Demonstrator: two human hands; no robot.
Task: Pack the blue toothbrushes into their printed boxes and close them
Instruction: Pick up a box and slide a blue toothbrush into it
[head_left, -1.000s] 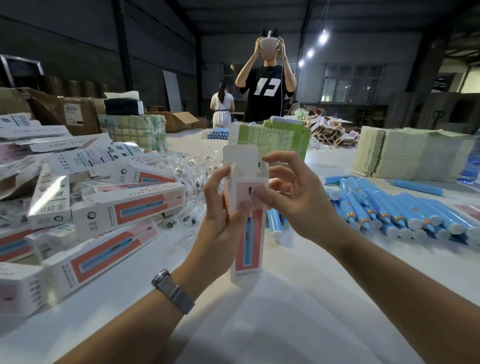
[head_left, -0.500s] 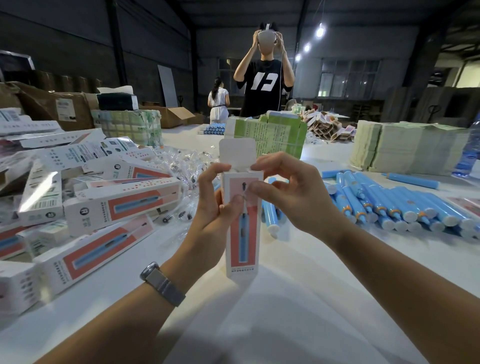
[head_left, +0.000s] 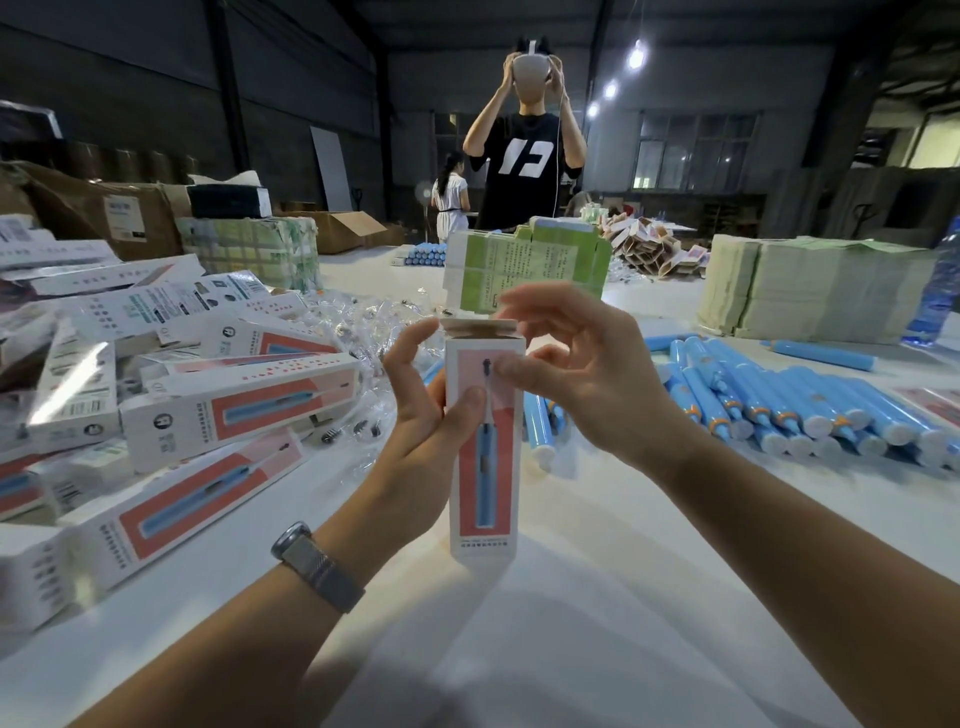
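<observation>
We see the printed box (head_left: 485, 447) standing upright on the white table (head_left: 597, 597), a tall, slim white carton with a red panel picturing a blue toothbrush, its top flap folded almost flat. Our left hand (head_left: 426, 421) grips its side, thumb on the front, while our right hand (head_left: 582, 374) pinches the top with a fingertip on the flap; smooth blue toothbrushes (head_left: 769, 410) lie in a row to the right

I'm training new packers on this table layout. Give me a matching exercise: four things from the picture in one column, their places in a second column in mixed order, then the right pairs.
Things
1. printed box
2. loose blue toothbrushes
3. pile of packed boxes
4. wristwatch

Places
A. on the left wrist
B. heaped on the table's left side
C. upright between left hand and right hand
D. lying in rows on the table's right side

Pairs: 1-C, 2-D, 3-B, 4-A
</observation>
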